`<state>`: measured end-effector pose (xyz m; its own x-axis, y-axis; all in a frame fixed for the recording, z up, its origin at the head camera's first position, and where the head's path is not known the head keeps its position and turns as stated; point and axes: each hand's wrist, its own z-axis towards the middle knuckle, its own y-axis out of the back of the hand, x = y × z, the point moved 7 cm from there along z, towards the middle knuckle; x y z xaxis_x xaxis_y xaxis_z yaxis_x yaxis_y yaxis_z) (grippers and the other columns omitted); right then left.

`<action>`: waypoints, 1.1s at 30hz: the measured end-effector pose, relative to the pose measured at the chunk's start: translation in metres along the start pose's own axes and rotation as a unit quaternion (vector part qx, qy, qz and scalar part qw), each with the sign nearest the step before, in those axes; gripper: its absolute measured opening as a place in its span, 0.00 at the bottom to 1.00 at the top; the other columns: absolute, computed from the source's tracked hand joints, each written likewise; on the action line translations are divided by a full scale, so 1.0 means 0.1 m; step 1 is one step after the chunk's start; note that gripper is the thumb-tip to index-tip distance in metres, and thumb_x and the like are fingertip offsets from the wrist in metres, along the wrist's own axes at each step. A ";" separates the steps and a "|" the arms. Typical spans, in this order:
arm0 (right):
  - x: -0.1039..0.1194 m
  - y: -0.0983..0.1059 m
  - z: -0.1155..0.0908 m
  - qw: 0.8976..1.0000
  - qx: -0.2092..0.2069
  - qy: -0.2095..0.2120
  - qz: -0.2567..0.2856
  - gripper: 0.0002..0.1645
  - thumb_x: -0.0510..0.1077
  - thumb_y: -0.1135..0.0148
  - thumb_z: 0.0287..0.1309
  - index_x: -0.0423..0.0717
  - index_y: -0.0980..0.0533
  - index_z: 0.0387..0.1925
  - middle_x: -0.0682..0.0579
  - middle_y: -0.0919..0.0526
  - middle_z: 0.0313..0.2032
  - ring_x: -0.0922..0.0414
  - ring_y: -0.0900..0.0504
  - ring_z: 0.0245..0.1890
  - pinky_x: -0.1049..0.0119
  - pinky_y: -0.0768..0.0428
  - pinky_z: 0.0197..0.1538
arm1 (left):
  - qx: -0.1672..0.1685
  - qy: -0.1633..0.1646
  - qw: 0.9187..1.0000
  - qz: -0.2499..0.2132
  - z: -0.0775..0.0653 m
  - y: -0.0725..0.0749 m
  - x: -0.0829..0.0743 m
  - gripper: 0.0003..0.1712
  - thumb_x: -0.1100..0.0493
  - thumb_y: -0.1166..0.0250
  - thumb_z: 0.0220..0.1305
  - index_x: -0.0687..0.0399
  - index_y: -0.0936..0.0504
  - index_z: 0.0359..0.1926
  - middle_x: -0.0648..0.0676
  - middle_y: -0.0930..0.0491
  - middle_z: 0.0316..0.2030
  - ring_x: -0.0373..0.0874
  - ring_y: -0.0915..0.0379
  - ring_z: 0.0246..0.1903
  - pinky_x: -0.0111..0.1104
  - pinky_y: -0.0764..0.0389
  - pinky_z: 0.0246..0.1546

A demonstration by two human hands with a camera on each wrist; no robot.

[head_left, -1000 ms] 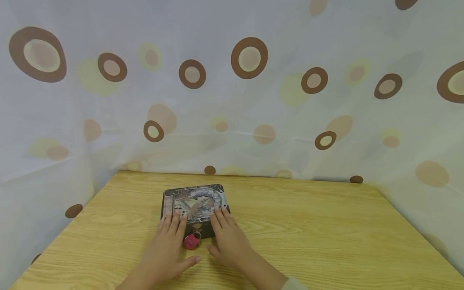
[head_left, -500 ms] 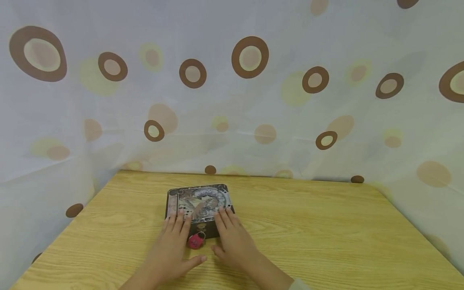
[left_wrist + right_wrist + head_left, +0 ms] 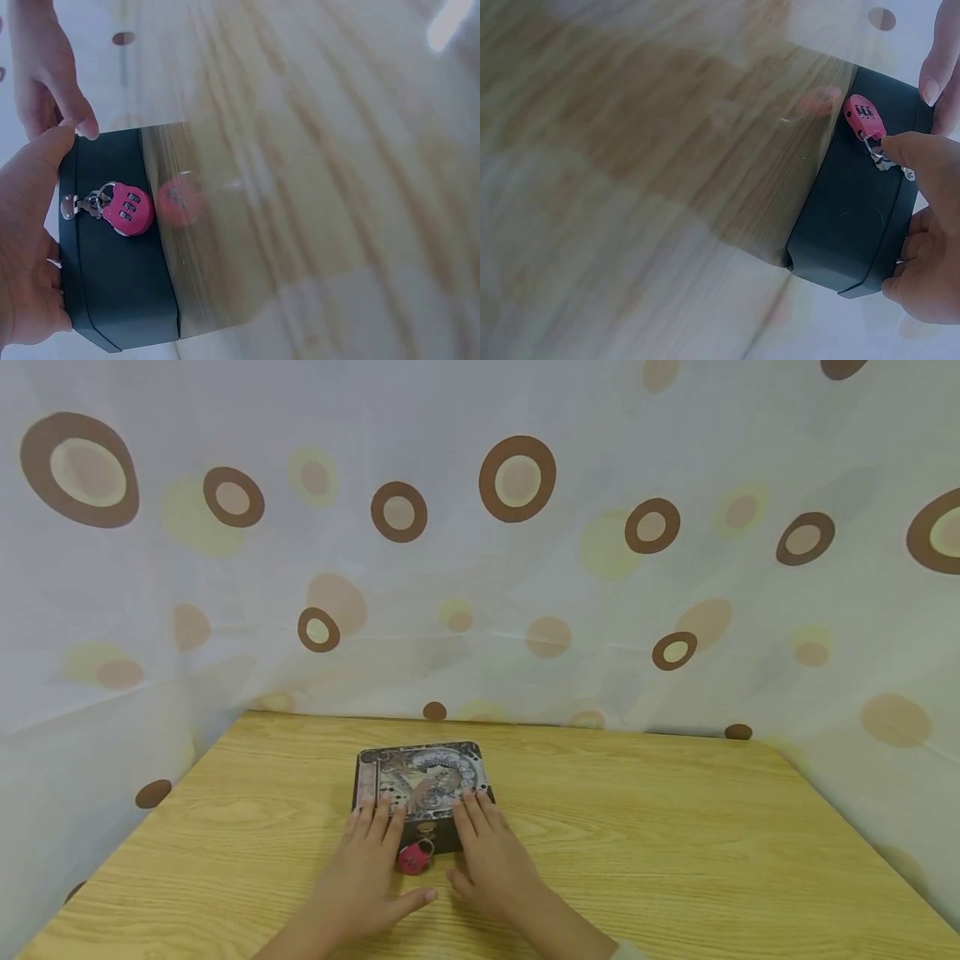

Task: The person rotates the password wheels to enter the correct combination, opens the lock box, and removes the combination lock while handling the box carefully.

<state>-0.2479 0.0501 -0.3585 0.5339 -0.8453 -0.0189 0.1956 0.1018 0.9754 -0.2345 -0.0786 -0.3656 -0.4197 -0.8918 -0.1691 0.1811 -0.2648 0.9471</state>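
A dark box with a printed picture on its lid (image 3: 420, 777) sits on the wooden table, left of centre in the head view. From the metal clasp on its front hangs a pink combination padlock (image 3: 414, 857), its number dials showing in the left wrist view. My left hand (image 3: 363, 868) rests its straight fingers on the lid's front left part, thumb stretched out toward the right. On the front right part lie the straight fingers of my right hand (image 3: 495, 864). The box's dark green front (image 3: 112, 277) faces me and its lid is down.
The wooden table (image 3: 660, 835) reaches away on both sides of the box. A pale curtain with brown and yellow circles (image 3: 517, 610) stands behind the table and along its sides.
Both hands and the box have slid a little to the right together, the padlock moving along with them. The fingers keep their places on the lid.
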 end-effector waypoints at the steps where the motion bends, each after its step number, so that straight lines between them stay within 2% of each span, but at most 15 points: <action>1: -0.01 0.00 0.00 1.000 0.001 -0.001 0.001 0.44 0.55 0.39 0.54 0.34 0.40 0.64 0.38 0.39 0.66 0.42 0.41 0.67 0.53 0.37 0.67 | 0.000 -0.001 1.000 0.000 0.00 0.00 0.00 0.56 0.29 0.41 0.51 0.71 0.39 0.64 0.72 0.45 0.66 0.68 0.51 0.66 0.56 0.47 0.66; 11: -0.05 -0.01 -0.03 1.000 0.006 -0.006 -0.003 0.45 0.56 0.38 0.53 0.34 0.40 0.64 0.37 0.39 0.66 0.42 0.41 0.67 0.52 0.37 0.67 | 0.009 0.000 1.000 -0.013 0.02 -0.04 -0.04 0.57 0.29 0.42 0.50 0.70 0.41 0.65 0.72 0.47 0.67 0.68 0.53 0.67 0.56 0.48 0.66; 25: -0.12 0.02 -0.10 1.000 0.013 -0.015 0.005 0.46 0.55 0.38 0.54 0.33 0.42 0.65 0.37 0.40 0.67 0.41 0.42 0.68 0.51 0.38 0.67 | 0.005 -0.010 1.000 -0.011 0.07 -0.06 -0.12 0.57 0.28 0.42 0.50 0.70 0.40 0.64 0.72 0.46 0.66 0.68 0.51 0.66 0.55 0.47 0.66; 33: -0.15 0.03 -0.13 1.000 0.006 -0.016 0.005 0.45 0.55 0.38 0.54 0.33 0.41 0.64 0.36 0.39 0.66 0.41 0.41 0.67 0.51 0.38 0.67 | 0.016 -0.015 1.000 -0.011 0.09 -0.07 -0.17 0.57 0.27 0.43 0.50 0.70 0.41 0.65 0.72 0.47 0.67 0.68 0.52 0.67 0.55 0.47 0.66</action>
<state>-0.2447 0.0699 -0.3585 0.5098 -0.8603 -0.0021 0.1805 0.1046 0.9780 -0.2368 -0.0584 -0.3667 -0.4498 -0.8743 -0.1826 0.1423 -0.2720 0.9517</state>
